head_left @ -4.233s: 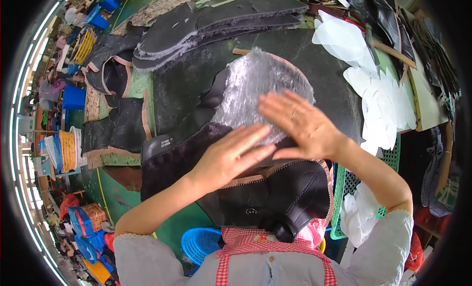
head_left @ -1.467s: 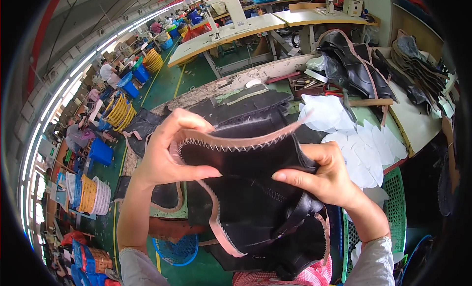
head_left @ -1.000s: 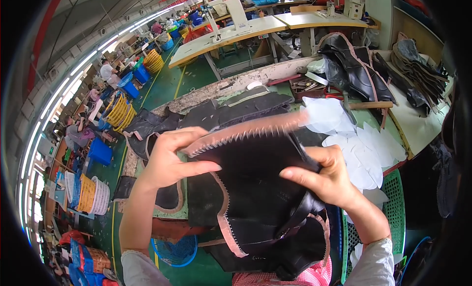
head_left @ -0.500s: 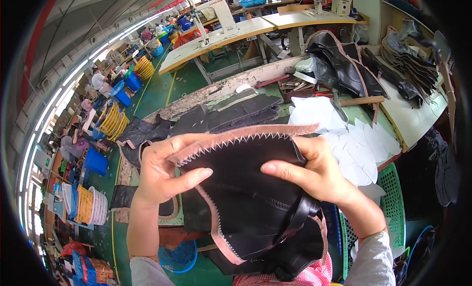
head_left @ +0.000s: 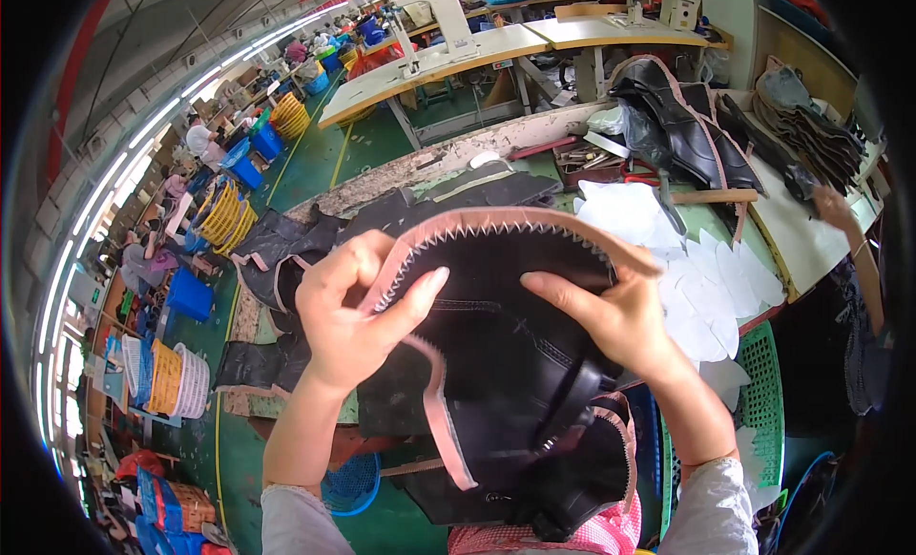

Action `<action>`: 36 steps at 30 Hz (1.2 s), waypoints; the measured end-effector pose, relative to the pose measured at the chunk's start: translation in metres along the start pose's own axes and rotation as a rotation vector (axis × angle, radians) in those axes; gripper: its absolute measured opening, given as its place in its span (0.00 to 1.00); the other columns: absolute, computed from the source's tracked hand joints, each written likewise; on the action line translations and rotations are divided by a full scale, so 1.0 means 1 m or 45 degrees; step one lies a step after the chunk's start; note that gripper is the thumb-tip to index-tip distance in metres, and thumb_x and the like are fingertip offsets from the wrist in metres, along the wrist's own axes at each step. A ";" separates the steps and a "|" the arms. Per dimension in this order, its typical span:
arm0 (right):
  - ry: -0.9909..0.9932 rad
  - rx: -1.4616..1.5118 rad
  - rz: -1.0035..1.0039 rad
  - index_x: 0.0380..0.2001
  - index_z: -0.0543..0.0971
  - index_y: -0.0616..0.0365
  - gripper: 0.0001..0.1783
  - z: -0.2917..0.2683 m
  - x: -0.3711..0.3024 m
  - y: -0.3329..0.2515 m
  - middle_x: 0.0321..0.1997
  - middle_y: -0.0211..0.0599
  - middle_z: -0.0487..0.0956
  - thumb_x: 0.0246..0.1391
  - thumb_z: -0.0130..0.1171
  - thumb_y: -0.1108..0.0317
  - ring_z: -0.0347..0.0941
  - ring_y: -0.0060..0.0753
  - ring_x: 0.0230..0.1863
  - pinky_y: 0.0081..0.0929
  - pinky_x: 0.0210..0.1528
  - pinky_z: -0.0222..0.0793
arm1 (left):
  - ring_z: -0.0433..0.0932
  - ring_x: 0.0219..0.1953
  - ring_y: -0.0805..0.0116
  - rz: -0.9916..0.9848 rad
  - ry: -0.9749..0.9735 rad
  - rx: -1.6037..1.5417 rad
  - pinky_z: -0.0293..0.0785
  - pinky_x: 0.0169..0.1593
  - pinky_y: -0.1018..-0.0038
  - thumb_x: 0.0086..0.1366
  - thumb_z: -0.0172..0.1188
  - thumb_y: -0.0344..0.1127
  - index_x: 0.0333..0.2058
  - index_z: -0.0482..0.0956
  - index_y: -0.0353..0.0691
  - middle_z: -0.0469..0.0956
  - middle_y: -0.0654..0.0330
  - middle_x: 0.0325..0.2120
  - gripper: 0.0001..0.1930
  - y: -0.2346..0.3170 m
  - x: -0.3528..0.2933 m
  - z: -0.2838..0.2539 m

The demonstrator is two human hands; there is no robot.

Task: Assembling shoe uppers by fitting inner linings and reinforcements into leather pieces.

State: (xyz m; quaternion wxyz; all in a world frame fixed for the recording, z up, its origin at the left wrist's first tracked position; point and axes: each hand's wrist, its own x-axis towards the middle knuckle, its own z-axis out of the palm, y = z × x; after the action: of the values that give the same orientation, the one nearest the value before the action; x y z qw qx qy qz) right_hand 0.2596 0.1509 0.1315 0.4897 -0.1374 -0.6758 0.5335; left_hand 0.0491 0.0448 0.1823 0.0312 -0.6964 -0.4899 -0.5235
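I hold up a black leather boot upper [head_left: 487, 335] in front of me with both hands. A pinkish-tan strip [head_left: 496, 216] runs along its top edge, joined by pale zigzag stitching and bent into an arch. My left hand [head_left: 358, 312] pinches the left end of that edge, thumb on the black face and fingers behind. My right hand [head_left: 615, 316] grips the right end the same way. A strap crosses the upper's lower right. Beneath it, another black leather piece [head_left: 515, 498] with a similar edge lies over red checked cloth [head_left: 601, 531] at my lap.
On the bench ahead lie black leather pieces [head_left: 401, 211], white sheet pieces [head_left: 701, 297], a tool tray [head_left: 592, 164] and a wooden-handled hammer [head_left: 711, 196]. A green basket [head_left: 759, 393] stands right, a blue basket [head_left: 351, 483] below. Another person's hand [head_left: 835, 209] reaches in at right.
The upper's top edge has been bent from nearly straight into a higher arch. My left hand has shifted right. Another person's arm has come into view at the right.
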 end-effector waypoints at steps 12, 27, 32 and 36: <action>0.139 0.347 0.333 0.42 0.82 0.63 0.13 0.013 -0.002 0.019 0.37 0.33 0.84 0.57 0.68 0.67 0.79 0.20 0.35 0.20 0.41 0.76 | 0.80 0.46 0.71 -0.712 0.147 -0.884 0.76 0.52 0.73 0.66 0.60 0.25 0.54 0.75 0.33 0.81 0.59 0.46 0.18 -0.008 -0.005 0.025; -0.037 0.870 0.578 0.51 0.77 0.63 0.24 0.012 -0.005 0.042 0.46 0.36 0.83 0.51 0.70 0.72 0.80 0.26 0.44 0.27 0.49 0.78 | 0.79 0.44 0.75 -0.640 0.137 -0.753 0.73 0.52 0.76 0.66 0.63 0.32 0.51 0.79 0.34 0.82 0.61 0.43 0.16 -0.042 -0.007 0.026; 0.024 0.678 0.509 0.54 0.75 0.63 0.27 0.003 0.004 0.031 0.48 0.37 0.82 0.50 0.71 0.76 0.80 0.26 0.45 0.27 0.50 0.77 | 0.70 0.62 0.61 -1.387 -0.278 -1.258 0.66 0.65 0.64 0.68 0.60 0.38 0.69 0.54 0.37 0.67 0.54 0.63 0.36 -0.046 -0.037 0.011; 0.016 0.948 0.715 0.56 0.74 0.61 0.28 0.001 -0.005 0.042 0.51 0.37 0.81 0.51 0.71 0.73 0.79 0.30 0.49 0.31 0.55 0.75 | 0.74 0.56 0.69 -1.247 -0.243 -1.445 0.71 0.59 0.72 0.70 0.58 0.32 0.69 0.57 0.41 0.72 0.57 0.58 0.31 -0.044 -0.033 0.006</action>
State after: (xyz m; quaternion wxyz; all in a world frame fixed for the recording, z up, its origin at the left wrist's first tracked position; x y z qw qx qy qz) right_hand 0.2467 0.1630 0.0935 0.3463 -0.1332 -0.3718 0.8509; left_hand 0.0224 0.0490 0.1336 -0.6109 -0.3506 -0.3992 -0.5870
